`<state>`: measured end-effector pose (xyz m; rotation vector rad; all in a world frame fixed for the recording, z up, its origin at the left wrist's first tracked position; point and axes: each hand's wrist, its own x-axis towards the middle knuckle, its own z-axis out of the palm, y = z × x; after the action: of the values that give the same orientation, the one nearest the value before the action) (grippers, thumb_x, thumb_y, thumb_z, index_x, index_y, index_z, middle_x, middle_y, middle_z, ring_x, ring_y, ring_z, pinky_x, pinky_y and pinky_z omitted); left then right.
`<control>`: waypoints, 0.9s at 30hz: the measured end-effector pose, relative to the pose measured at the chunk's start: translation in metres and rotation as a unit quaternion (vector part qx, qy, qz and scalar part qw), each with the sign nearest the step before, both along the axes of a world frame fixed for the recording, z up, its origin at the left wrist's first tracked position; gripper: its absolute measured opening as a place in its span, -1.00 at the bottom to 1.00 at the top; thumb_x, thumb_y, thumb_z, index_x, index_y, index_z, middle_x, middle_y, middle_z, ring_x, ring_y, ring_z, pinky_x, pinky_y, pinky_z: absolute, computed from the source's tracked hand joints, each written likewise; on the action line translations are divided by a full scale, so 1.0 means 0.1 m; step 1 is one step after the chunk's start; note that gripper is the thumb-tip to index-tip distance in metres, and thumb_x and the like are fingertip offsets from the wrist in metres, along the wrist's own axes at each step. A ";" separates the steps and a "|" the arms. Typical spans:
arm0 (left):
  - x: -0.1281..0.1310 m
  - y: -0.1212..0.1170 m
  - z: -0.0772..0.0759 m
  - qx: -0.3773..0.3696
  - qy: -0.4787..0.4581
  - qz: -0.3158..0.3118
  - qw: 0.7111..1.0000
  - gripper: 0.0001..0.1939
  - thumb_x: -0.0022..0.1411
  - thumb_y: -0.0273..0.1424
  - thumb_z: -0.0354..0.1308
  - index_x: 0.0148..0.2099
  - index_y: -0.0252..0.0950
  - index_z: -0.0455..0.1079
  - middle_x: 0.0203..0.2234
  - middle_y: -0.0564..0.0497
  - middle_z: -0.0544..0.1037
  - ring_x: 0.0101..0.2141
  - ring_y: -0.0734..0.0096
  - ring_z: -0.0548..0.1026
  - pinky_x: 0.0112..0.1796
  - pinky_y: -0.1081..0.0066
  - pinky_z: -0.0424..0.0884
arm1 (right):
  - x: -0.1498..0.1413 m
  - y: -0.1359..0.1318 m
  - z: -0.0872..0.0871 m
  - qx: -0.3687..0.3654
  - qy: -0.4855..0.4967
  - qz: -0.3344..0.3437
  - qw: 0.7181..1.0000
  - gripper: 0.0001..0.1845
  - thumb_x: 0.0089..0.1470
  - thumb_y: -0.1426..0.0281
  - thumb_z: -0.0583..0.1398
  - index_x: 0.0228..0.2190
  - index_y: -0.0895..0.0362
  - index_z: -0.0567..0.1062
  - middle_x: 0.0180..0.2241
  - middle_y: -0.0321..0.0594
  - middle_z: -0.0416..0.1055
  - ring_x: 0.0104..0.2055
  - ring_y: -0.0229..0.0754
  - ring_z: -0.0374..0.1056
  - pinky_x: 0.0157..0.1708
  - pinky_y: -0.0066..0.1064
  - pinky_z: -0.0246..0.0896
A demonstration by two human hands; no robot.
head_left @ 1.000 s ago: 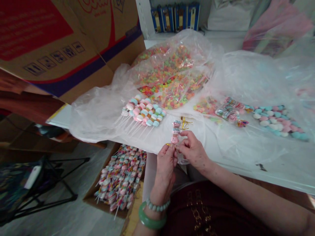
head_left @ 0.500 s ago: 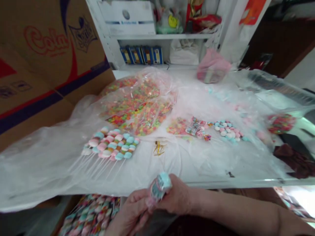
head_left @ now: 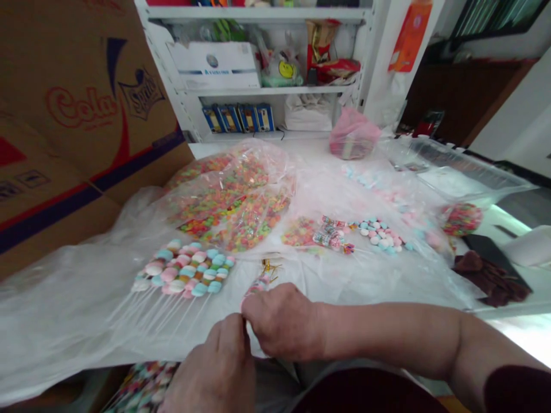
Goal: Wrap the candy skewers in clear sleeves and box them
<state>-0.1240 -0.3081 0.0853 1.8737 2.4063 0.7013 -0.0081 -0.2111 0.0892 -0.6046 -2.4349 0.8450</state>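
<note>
A marshmallow skewer in a printed clear wrapper [head_left: 259, 283] points away from me above the table's front edge. My right hand [head_left: 284, 322] is closed round its lower part, hiding much of it. Against it, my left hand [head_left: 219, 361] pinches the lower end, and its fingertips meet my right hand. Just beyond the wrapped top lie several gold twist ties [head_left: 269, 266]. To the left, rows of unwrapped marshmallow skewers [head_left: 185, 269] rest with their white sticks toward me. Several wrapped skewers [head_left: 332, 235] lie to the right, beside loose pink, white and blue marshmallows [head_left: 383, 234].
A large plastic bag of colourful gummy candy [head_left: 232, 195] spreads over the table's middle. At left stands a tall cardboard box [head_left: 86, 115]. A pink bag [head_left: 353, 135] and a clear plastic bin [head_left: 465, 166] sit behind. Below the front edge are more skewers [head_left: 146, 384].
Both hands have turned and moved slightly up and left, with the wrapped skewer now pointing toward the twist ties and mostly covered. The camera view has tilted up.
</note>
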 end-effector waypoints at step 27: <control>-0.18 0.00 -0.33 -0.178 0.034 -0.239 0.954 -0.72 0.17 -0.37 0.09 -0.08 -0.03 0.48 -0.39 0.05 0.56 -0.36 0.33 0.50 -0.33 0.40 0.34 | 0.56 -0.10 -0.61 -0.612 -0.076 0.061 0.785 -0.93 -0.16 0.47 0.19 -0.49 0.17 0.42 -0.58 -0.39 0.36 -0.63 -0.38 0.26 -0.58 -0.57 0.16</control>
<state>-0.1422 -0.3082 0.0524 2.2005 1.8207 0.1600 0.0482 -0.2215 0.0282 -0.9368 -1.7389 2.5191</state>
